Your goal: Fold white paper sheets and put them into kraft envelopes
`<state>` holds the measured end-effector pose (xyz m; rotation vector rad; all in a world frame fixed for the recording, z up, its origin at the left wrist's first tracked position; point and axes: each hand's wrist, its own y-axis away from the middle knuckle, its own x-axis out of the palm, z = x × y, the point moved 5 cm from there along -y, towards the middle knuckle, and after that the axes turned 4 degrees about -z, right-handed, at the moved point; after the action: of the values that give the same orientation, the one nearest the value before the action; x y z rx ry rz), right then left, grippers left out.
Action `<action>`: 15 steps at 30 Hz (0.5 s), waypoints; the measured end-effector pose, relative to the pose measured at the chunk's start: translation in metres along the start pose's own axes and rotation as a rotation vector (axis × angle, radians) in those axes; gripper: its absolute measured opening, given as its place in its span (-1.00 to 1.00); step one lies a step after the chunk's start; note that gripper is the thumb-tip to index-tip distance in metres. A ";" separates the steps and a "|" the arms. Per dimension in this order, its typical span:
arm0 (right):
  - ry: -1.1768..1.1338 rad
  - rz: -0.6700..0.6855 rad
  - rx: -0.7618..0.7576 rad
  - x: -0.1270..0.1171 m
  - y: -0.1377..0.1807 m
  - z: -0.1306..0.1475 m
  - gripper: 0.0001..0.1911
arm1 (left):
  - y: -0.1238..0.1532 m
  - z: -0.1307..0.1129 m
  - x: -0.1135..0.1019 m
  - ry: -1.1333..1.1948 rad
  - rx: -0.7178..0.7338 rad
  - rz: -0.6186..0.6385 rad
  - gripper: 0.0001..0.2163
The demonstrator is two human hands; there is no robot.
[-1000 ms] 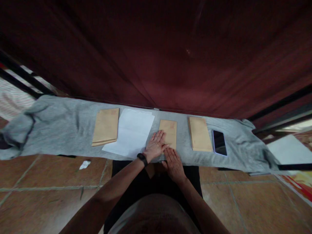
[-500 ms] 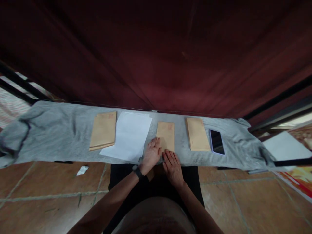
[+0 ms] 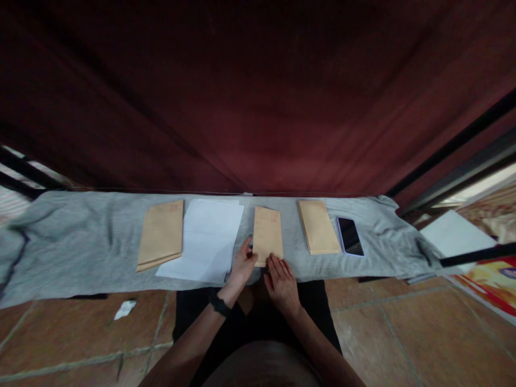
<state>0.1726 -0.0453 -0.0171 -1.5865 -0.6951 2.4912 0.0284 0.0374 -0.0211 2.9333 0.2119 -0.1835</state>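
A single brown envelope [image 3: 267,234] lies flat on a grey cloth [image 3: 80,242] straight ahead. My left hand [image 3: 241,267], with a black wristband, has its fingers at the envelope's lower left corner, thumb and index touching the edge. My right hand [image 3: 280,277] lies flat just below the envelope's near edge, fingertips touching it. A stack of white paper sheets [image 3: 205,238] sits to the left of the envelope, right beside my left hand.
A brown envelope stack [image 3: 161,234] lies at the left and another envelope pile [image 3: 318,226] at the right, with a dark phone [image 3: 349,236] beside it. Dark red curtain [image 3: 258,97] hangs behind. A crumpled scrap [image 3: 124,309] lies on the tiled floor [image 3: 403,333].
Both hands have slid back from the envelope's surface toward its near edge. My left hand moved from lying flat on it to touching its lower left corner.
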 end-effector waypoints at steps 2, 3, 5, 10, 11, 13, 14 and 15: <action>-0.010 -0.012 0.046 -0.003 -0.006 -0.003 -0.50 | 0.005 -0.010 0.003 0.096 -0.025 0.036 -0.47; -0.027 -0.018 0.074 -0.005 -0.009 -0.006 -0.51 | 0.008 -0.015 0.005 0.143 -0.040 0.058 -0.49; -0.100 -0.034 0.143 -0.012 -0.017 -0.014 -0.53 | 0.013 -0.025 0.008 0.224 -0.071 0.101 -0.51; -0.479 -0.202 0.504 -0.037 -0.032 -0.046 -0.60 | 0.022 -0.033 0.014 0.386 -0.152 0.158 -0.39; -0.582 -0.265 0.596 -0.041 -0.033 -0.052 -0.60 | 0.024 -0.030 0.015 0.378 -0.179 0.157 -0.38; -0.834 -0.377 0.746 -0.044 -0.033 -0.056 -0.59 | 0.028 -0.023 0.019 0.331 -0.230 0.172 -0.39; -0.976 -0.411 0.798 -0.042 -0.032 -0.055 -0.59 | 0.031 -0.020 0.023 0.304 -0.246 0.195 -0.40; -1.115 -0.426 0.835 -0.038 -0.032 -0.052 -0.59 | 0.034 -0.018 0.027 0.281 -0.248 0.218 -0.42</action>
<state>0.2308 -0.0129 0.0105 0.2496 0.0354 2.5563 0.0619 0.0119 -0.0010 2.6970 -0.0446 0.2687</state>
